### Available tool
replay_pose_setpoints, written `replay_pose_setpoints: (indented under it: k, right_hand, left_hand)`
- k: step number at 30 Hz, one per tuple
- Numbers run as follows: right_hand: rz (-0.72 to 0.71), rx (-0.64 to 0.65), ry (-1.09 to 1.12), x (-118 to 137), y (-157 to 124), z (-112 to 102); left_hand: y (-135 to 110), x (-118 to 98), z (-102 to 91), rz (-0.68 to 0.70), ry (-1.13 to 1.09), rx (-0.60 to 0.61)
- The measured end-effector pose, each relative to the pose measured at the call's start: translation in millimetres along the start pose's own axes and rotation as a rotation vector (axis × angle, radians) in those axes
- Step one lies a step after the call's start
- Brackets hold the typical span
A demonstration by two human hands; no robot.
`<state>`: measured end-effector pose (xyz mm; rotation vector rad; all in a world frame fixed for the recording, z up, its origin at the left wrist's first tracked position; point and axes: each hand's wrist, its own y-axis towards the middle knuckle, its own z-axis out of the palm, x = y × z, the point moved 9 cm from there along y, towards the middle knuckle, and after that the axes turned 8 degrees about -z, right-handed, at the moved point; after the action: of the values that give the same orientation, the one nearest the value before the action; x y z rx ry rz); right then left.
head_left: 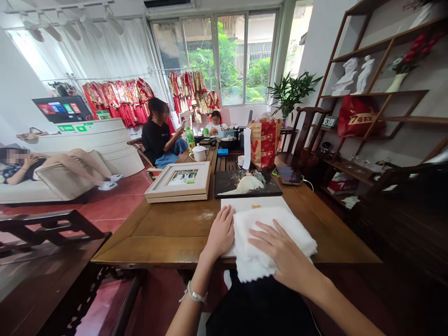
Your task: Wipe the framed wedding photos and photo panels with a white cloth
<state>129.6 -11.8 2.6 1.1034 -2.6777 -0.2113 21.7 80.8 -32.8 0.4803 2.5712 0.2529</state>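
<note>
A white cloth (257, 263) lies bunched over a flat white board (227, 204) at the table's near edge. On top of the cloth rests my right hand (276, 245), palm down with its fingers spread. My left hand (222, 231) lies along the board's left side, close to the cloth, with its fingers stretched out and holding nothing. A small yellowish mark (256, 206) shows on the board just beyond the cloth. Behind the board sits a dark photo panel (247, 183) with a white gown pictured on it. The cloth hides much of the board.
White-framed pictures (180, 181) are stacked on the wooden table (164, 228), left of the panel. Beyond stand a lidded white mug (199, 153), a green bottle (190, 138) and a red-and-brown paper bag (264, 142). A phone (290, 176) with a cable lies right. Several people sit or lie farther off.
</note>
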Motion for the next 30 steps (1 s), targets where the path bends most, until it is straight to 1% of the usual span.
replay_pose_setpoints:
  k: [2,3,4,6,9,12,14,15,17,19,21,23,25,27,28,30]
  right_hand:
    - [0.012,0.015,0.019,1.7,-16.3,-3.1]
    - [0.037,0.012,0.017,-2.8,-22.2,-5.0]
    - [0.076,0.002,0.006,-10.8,-26.1,-6.8]
    - [0.176,-0.029,-0.026,-35.1,-27.2,-9.7]
    - [0.289,-0.064,-0.053,-75.2,-11.9,-9.4]
    - [0.319,-0.087,-0.046,-98.7,14.0,-5.4]
    - [0.324,-0.098,-0.049,-100.3,26.3,-2.3]
    - [0.312,-0.101,-0.052,-96.0,29.3,-0.7]
    - [0.244,-0.096,-0.055,-78.2,27.9,2.0]
    - [0.135,-0.084,-0.037,-54.1,16.4,2.8]
    - [0.024,-0.059,0.016,-33.0,-2.5,2.0]
    - [-0.025,-0.044,0.086,-25.8,-22.9,-1.1]
    - [0.022,-0.073,0.144,-37.8,-37.9,-6.6]
    - [0.118,-0.128,0.163,-63.5,-43.2,-11.2]
    - [0.152,-0.149,0.157,-77.2,-41.2,-12.1]
    - [0.177,-0.160,0.122,-101.7,-28.2,-10.8]
  left_hand:
    - [-0.5,-1.4,-0.9,-0.002,0.014,-0.002]
    - [-0.7,-2.1,-1.4,-0.005,0.019,-0.004]
    - [-0.7,-2.7,-1.9,-0.008,0.021,-0.006]
    - [-0.7,-3.8,-2.9,-0.012,0.019,-0.012]
    - [-0.4,-4.4,-2.7,-0.012,0.017,-0.007]
    - [0.3,-3.3,-1.1,-0.012,0.027,0.011]
    - [0.7,-2.0,-0.2,-0.014,0.031,0.019]
    - [0.9,-1.5,0.0,-0.016,0.032,0.020]
    - [0.9,-0.8,-0.1,-0.019,0.034,0.019]
    - [0.7,-0.9,-0.4,-0.023,0.033,0.018]
    - [0.4,-1.6,-0.7,-0.029,0.028,0.022]
    - [0.2,-2.1,-1.1,-0.037,0.019,0.025]
    - [0.1,-2.4,-1.8,-0.042,0.008,0.019]
    - [0.2,-2.8,-2.6,-0.036,-0.003,0.009]
    - [0.3,-3.0,-2.8,-0.030,-0.007,0.004]
    - [0.4,-3.1,-2.8,-0.022,-0.010,0.002]
